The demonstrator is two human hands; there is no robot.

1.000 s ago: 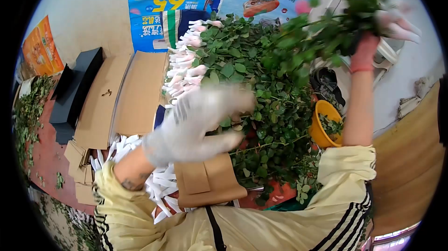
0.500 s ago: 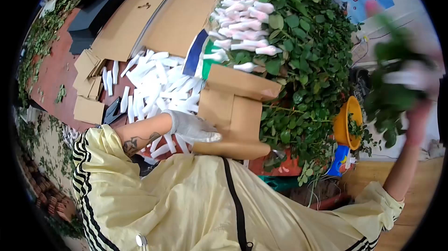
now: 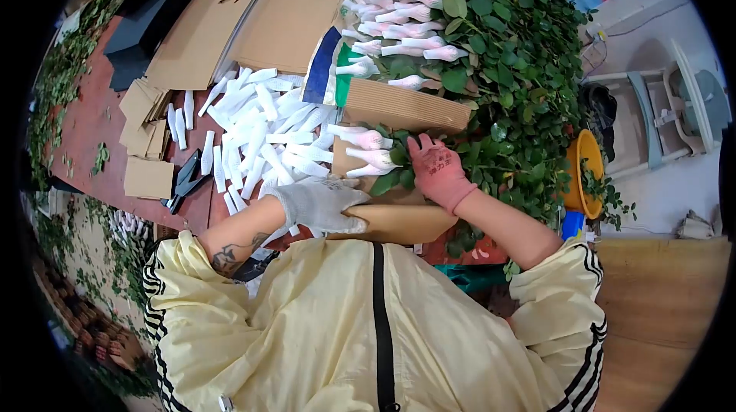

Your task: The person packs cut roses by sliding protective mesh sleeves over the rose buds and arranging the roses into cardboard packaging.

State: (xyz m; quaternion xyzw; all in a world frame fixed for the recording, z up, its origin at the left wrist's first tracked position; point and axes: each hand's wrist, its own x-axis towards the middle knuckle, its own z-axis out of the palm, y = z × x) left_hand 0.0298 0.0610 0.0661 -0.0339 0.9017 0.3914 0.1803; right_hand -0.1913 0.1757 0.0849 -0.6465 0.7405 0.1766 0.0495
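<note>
A folded piece of cardboard point(image 3: 406, 220) lies in front of me, its near and far flaps raised. On it rest two roses point(image 3: 372, 159) with pale pink heads in white foam nets, heads pointing left. My right hand point(image 3: 439, 170), in a pink glove, closes around their leafy stems; the fingertips are partly hidden among leaves. My left hand point(image 3: 318, 203), in a grey-white glove, grips the cardboard's near flap at its left end, thumb on the near side. Loose white foam nets point(image 3: 253, 124) are heaped just beyond it.
A large stack of netted roses point(image 3: 506, 67) fills the back right. Flat cardboard sheets point(image 3: 199, 21) lie at the back left, beside small cardboard pieces point(image 3: 148, 177) and a black stapler point(image 3: 184, 182). A yellow bowl point(image 3: 584, 174) hangs at the right edge, before a folding chair point(image 3: 652, 121).
My right hand has come in from the far right with the roses and laid them on the cardboard. My left hand stays at the near flap, its fingers more spread.
</note>
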